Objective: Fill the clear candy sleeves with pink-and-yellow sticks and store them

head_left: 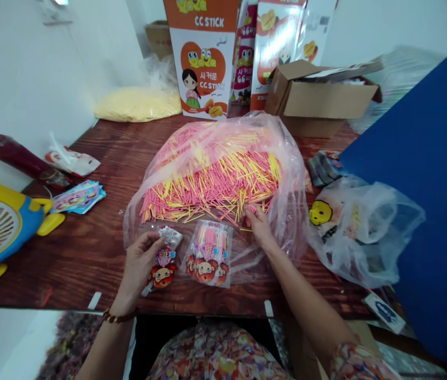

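Observation:
My left hand (139, 259) is closed on a small printed plastic packet (164, 275) with a red-haired cartoon figure. Close to its right lies a clear packet (207, 258) with the same print and pink and yellow sticks inside. My right hand (261, 228) pinches some pink sticks (251, 209) at the front right edge of the pile. Behind both hands, a heap of thin pink and yellow sticks (215, 182) spills from a large clear plastic bag (292, 174) lying open towards me.
At the left are a yellow-and-blue fan (29, 221), a dark red bottle (17, 155) and printed sachets (78, 198). A white plastic bag (370, 232) lies at the right beside a blue panel (425, 174). Cartons (207, 63) and an opened cardboard box (324, 100) stand behind.

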`<state>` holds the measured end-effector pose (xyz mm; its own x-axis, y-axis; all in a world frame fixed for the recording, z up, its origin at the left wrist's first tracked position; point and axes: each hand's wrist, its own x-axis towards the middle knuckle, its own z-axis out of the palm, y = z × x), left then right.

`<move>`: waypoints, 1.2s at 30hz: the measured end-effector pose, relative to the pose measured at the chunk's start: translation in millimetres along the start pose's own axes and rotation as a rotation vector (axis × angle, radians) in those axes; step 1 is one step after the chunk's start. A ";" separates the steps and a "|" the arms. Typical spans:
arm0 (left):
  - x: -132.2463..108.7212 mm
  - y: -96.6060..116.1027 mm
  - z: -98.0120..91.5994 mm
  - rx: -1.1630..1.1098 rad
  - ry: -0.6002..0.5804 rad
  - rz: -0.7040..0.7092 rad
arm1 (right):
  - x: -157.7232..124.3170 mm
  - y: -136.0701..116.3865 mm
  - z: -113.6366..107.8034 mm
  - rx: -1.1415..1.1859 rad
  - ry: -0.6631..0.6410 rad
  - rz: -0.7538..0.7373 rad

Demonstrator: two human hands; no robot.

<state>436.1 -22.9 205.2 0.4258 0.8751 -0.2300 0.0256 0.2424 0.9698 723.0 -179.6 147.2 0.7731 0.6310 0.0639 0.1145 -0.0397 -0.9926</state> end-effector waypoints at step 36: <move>-3.9 7.6 2.2 -0.009 0.018 -0.023 | -3.1 -7.7 -34.6 -0.023 -0.100 -0.031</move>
<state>436.6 -25.5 213.6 0.4086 0.8768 -0.2536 0.0270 0.2660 0.9636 741.3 -208.1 158.2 0.7032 0.7061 0.0827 0.1525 -0.0363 -0.9876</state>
